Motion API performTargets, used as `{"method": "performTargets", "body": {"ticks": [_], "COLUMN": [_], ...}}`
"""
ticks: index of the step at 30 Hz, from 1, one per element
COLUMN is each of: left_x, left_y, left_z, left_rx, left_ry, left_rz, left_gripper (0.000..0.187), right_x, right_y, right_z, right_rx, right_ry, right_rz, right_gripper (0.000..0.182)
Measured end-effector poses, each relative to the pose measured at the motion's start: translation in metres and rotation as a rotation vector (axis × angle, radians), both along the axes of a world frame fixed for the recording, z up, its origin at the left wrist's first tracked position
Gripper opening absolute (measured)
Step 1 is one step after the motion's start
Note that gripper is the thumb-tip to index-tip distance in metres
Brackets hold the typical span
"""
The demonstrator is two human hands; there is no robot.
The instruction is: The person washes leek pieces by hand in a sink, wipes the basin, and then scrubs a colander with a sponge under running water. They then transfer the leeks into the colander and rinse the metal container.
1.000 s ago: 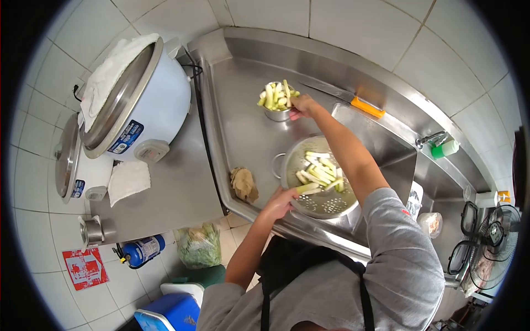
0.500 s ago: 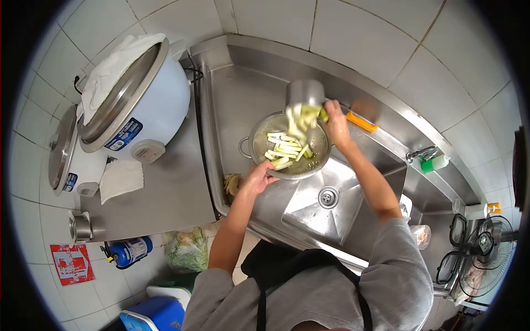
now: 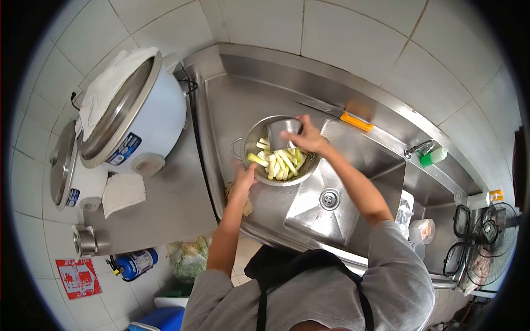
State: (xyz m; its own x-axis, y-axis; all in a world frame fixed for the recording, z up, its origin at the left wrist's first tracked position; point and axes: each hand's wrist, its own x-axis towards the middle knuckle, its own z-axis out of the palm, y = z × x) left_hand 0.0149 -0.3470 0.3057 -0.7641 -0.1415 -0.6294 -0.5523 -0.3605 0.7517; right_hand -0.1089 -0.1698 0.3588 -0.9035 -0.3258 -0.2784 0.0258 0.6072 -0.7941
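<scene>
A metal colander point(image 3: 314, 164) with side handles rests at the sink's left edge, holding pale green vegetable sticks point(image 3: 282, 163). My left hand point(image 3: 244, 175) grips the colander's lower left rim, its fingers partly hidden. Above the sticks, inside the rim, is a small metal pot point(image 3: 280, 132), tilted with its mouth out of sight. My right hand point(image 3: 307, 135) is wrapped round the pot's right side, fingers on its metal surface.
A sink basin point(image 3: 353, 154) lies right of the colander. An orange item point(image 3: 356, 121) is on the back ledge, near a faucet point(image 3: 418, 149) and a green bottle point(image 3: 433, 158). Rice cookers point(image 3: 160, 116) stand at left; a fan point(image 3: 488, 237) is at far right.
The pot has moved down and left into the colander, and the falling sticks now lie in a fuller pile. My left hand has shifted left along the rim.
</scene>
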Motion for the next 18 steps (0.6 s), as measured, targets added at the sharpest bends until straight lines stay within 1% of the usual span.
{"method": "performTargets", "body": {"ticks": [2,3,4,6,8,9,10,11,12,13,14,15,16,17,18], "left_x": [-0.001,-0.004,-0.013,-0.035,-0.058,-0.062,-0.064,-0.06,-0.056,-0.054,-0.051,-0.056,-0.062,-0.062,-0.061], "left_y": [0.0,-0.003,-0.001,0.006,0.013,0.022,0.026,0.031,0.035,0.036,0.036,0.03,0.027,0.03,0.032], "left_z": [0.003,0.007,0.011,0.015,0.012,0.007,0.004,0.017,0.03,0.044,0.064,0.067,0.07,0.076,0.083], "left_rx": [-1.366,-1.414,-1.416,-0.73,-0.655,-0.797,-0.794,-0.866,-0.936,-0.93,-0.799,-0.831,-0.865,-0.864,-0.72], "left_ry": [0.6,0.639,0.641,0.577,0.47,0.641,0.654,0.756,0.852,0.972,0.923,1.005,1.099,1.101,1.015], "left_rz": [0.36,0.245,0.237,-0.068,-0.282,-0.209,-0.22,-0.195,-0.171,-0.134,-0.147,-0.114,-0.079,-0.092,-0.094], "left_gripper": [0.058,0.063,0.063,0.061,0.059,0.058,0.058,0.059,0.061,0.063,0.065,0.067,0.069,0.069,0.071], "right_x": [0.006,0.005,0.003,0.009,0.021,0.026,0.028,0.028,0.027,0.025,0.028,0.027,0.023,0.021,0.021], "right_y": [-0.017,-0.018,-0.017,-0.012,-0.005,-0.003,-0.001,0.001,0.0,0.0,0.001,0.002,0.004,0.006,0.009], "right_z": [-0.024,-0.03,-0.035,-0.039,-0.041,-0.042,-0.042,-0.041,-0.03,-0.02,-0.009,0.005,0.023,0.036,0.042], "right_rx": [-0.079,-0.203,-0.206,-0.274,-0.309,-0.303,-0.296,-0.317,-0.317,-0.395,-0.471,-0.468,-0.444,-0.42,-0.422], "right_ry": [0.282,0.253,0.25,0.28,0.408,0.502,0.599,0.698,0.698,0.786,0.864,0.853,0.868,0.88,0.88], "right_rz": [-0.001,-0.024,-0.03,-0.013,0.084,0.081,0.075,0.065,0.052,0.033,0.013,0.002,0.053,0.103,0.088], "right_gripper": [0.089,0.085,0.085,0.08,0.076,0.075,0.075,0.072,0.072,0.071,0.069,0.069,0.07,0.071,0.071]}}
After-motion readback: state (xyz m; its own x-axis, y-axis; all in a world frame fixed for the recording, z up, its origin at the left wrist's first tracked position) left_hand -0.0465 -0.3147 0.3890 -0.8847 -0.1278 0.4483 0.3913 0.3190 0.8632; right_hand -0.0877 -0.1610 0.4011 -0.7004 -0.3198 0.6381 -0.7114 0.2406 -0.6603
